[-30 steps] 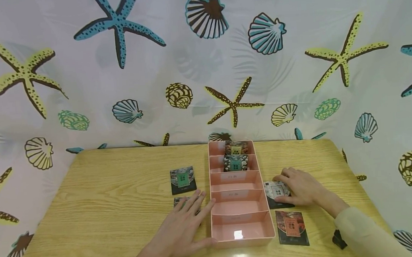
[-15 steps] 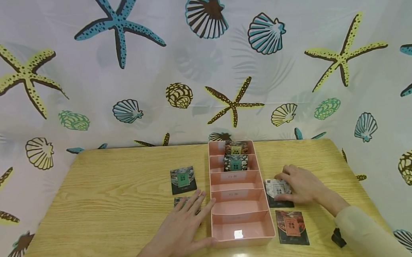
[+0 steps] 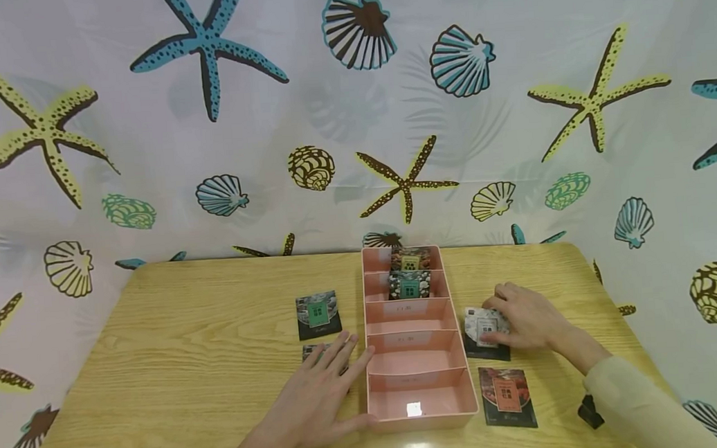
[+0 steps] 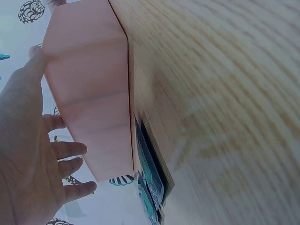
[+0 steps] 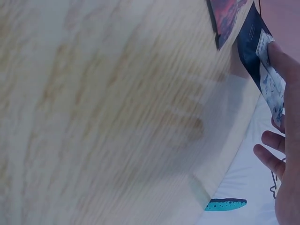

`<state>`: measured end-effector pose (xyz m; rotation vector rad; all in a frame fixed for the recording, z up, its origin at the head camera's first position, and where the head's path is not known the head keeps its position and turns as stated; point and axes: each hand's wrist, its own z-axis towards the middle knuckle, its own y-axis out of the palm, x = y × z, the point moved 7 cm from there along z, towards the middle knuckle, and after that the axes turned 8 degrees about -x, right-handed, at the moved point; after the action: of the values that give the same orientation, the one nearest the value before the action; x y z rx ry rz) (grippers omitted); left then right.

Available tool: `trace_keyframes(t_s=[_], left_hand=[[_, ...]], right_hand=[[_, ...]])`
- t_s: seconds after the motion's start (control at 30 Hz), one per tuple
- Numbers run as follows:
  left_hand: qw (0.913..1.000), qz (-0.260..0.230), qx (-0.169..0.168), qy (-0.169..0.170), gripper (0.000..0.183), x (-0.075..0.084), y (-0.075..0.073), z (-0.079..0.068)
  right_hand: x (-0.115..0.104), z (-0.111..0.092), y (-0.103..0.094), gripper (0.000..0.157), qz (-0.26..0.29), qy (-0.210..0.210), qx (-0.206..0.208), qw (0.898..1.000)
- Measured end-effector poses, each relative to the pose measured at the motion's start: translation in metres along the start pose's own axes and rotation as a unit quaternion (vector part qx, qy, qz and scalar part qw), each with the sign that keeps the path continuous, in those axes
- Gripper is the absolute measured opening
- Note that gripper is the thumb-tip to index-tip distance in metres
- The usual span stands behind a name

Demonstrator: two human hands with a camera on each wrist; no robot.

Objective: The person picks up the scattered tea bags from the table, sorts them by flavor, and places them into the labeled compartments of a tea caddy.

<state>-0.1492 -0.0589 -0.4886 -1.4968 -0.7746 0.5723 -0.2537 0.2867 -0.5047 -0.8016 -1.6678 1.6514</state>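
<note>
A pink divided box (image 3: pixel 424 422) stands in the middle of the table, with one dark patterned sachet (image 3: pixel 410 258) in its farthest compartment and a teal-labelled sachet (image 3: pixel 409 286) in the one before it. My left hand (image 3: pixel 311 401) lies along the box's left side, fingers spread and thumb at the near corner. To the right of the box, my right hand (image 3: pixel 527 320) pinches a black and white sachet (image 3: pixel 481 333) between thumb and fingers. In the right wrist view this sachet (image 5: pixel 272 86) appears tilted, the thumb on its printed face.
A red-labelled sachet (image 3: pixel 508 397) lies right of the box, near its front. Left of the box lies a green-labelled sachet (image 3: pixel 318 315), and another sachet (image 3: pixel 313 350) is partly hidden under the left hand. A small black object (image 3: pixel 590 412) is beside the right sleeve.
My right hand has shifted slightly away and to the right, and the black and white sachet has moved with it, its far edge rising. The left hand has stayed in place.
</note>
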Motion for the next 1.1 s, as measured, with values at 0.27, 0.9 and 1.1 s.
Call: trace_keyframes(t_s=[0.27,0.9,1.1], left_hand=[[1.0,-0.003,-0.003,-0.001,0.094,0.0,0.001,0.0],[0.9998,-0.018,-0.006,-0.003,0.095,0.0,0.001,0.001],[0.9998,-0.021,-0.007,-0.004,0.094,0.0,0.001,0.001]], right_hand=[[0.0,-0.003,-0.007,0.049,-0.006,-0.009,0.035,0.999],[-0.004,-0.011,-0.022,0.03,-0.011,-0.05,0.134,0.99],[-0.005,-0.013,-0.029,0.028,-0.012,-0.056,0.154,0.986]])
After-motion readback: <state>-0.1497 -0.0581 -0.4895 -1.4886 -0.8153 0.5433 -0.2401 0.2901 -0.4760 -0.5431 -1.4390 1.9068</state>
